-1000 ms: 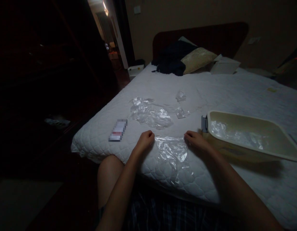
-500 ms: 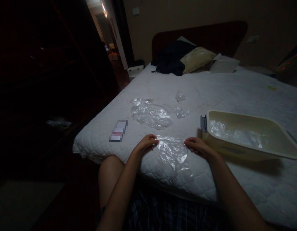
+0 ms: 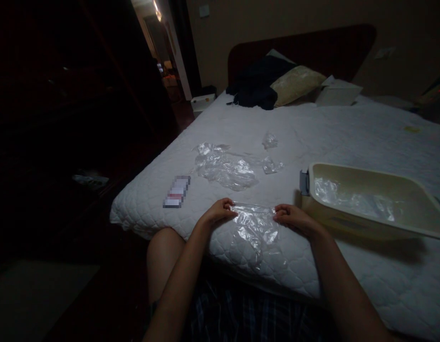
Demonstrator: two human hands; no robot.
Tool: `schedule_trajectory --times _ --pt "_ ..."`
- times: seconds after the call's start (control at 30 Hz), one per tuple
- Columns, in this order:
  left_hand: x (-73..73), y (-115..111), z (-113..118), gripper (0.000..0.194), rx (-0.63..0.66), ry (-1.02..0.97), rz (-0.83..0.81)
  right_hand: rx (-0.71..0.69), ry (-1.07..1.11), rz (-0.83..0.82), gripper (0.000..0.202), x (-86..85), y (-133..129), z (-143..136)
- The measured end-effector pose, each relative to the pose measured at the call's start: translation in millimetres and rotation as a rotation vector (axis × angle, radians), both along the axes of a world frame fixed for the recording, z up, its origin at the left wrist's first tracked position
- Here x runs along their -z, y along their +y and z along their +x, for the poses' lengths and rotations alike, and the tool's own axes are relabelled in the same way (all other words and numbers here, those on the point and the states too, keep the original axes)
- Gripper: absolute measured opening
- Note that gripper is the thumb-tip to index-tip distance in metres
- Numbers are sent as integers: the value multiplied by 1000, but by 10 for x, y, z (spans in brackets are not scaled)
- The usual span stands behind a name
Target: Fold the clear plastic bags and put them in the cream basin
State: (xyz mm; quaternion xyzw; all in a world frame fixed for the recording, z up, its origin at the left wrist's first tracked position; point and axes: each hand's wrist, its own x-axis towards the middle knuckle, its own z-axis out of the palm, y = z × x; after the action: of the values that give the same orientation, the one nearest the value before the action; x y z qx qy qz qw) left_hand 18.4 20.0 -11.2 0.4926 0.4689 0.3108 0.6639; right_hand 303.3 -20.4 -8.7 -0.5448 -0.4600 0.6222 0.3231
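Observation:
A clear plastic bag (image 3: pixel 257 230) is stretched between my two hands, low over the bed's near edge. My left hand (image 3: pixel 221 211) pinches its upper left corner. At the upper right corner, my right hand (image 3: pixel 289 216) is closed on the same bag. The bag's lower part hangs crumpled toward the mattress edge. Just beyond my hands lies a larger spread of crumpled clear plastic (image 3: pixel 227 168). Two smaller crumpled plastic pieces are close by, one nearer piece (image 3: pixel 272 165) and one farther piece (image 3: pixel 269 140).
A cream plastic bin (image 3: pixel 365 225) with grey latches stands at the right, clear plastic inside it. Left of my hands lies a blurred-out rectangular object (image 3: pixel 177 191). The white quilted bed (image 3: pixel 294 142) carries dark cloth (image 3: pixel 257 83) and a yellowish pillow (image 3: pixel 298 84) near the headboard.
The view has shifted slightly. Both hands keep their hold on the bag, and its hanging folds have moved a little.

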Motion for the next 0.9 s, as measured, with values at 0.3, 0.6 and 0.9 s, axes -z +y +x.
schedule_trajectory --times 0.3,0.6,0.9 --pt "36 -35 38 33 -84 24 123 11 0 138 32 -9 -18 -81" --pt "-8 -84 18 35 -81 -92 98 128 42 166 33 13 16 -107" --pt "-16 -105 -19 37 -43 -108 99 171 88 153 34 0 -19 -120"
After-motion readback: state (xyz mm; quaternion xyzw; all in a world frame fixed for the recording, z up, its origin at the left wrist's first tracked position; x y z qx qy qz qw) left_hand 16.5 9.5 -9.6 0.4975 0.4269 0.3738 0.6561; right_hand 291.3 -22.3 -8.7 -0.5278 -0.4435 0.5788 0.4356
